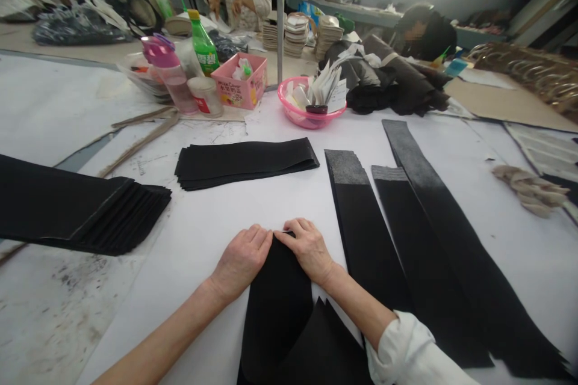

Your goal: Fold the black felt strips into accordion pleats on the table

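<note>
Both my hands meet at the far end of a black fabric strip (pixel 280 289) lying on the white table in front of me. My left hand (pixel 246 255) pinches its far left corner, fingers pressed together. At the right corner, my right hand (pixel 309 246) grips the same edge between thumb and curled fingers. The near part of the strip folds over itself by my right forearm. To the right lie long black strips with grey ends: one stack (pixel 361 222), a second stack (pixel 424 240) and a longer strip (pixel 456 234).
A folded black stack (pixel 244 162) lies ahead, and a thick black pile (pixel 81 210) at left. Farther back stand a pink basket (pixel 311 117), pink box (pixel 241 84), glass jar (pixel 205 96), purple-lidded bottle (pixel 174 78) and metal pole (pixel 280 18). Two people sit beyond. A crumpled cloth (pixel 530 189) lies right.
</note>
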The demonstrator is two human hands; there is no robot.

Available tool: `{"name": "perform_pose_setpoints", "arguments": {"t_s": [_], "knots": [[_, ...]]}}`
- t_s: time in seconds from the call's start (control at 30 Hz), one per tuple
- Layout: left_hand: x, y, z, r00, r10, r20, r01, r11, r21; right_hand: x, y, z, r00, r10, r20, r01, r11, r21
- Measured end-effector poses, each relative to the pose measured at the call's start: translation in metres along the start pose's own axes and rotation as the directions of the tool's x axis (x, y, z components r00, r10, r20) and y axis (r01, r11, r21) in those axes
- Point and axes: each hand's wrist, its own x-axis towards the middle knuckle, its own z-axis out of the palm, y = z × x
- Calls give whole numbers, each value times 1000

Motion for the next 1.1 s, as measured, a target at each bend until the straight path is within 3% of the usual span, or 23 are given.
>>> {"name": "perform_pose_setpoints", "arguments": {"t_s": [0.23, 0.47, 0.7, 1.1], "knots": [[-1, 6, -2, 999, 43, -18, -40, 990, 137, 2, -2, 1, 998, -67, -20, 65, 996, -66], [-6, 7, 2, 998, 3, -63, 8, 986, 166, 0, -2, 3, 997, -75, -14, 73, 993, -93], [-5, 10, -4, 998, -56, -2, 56, 994, 95, 0, -3, 2, 998, -63, -26, 61, 996, -69], [0, 14, -7, 998, -56, 22, 55, 997, 49, -12, 24, -10, 992, -124, -21, 124, 992, 2]]}}
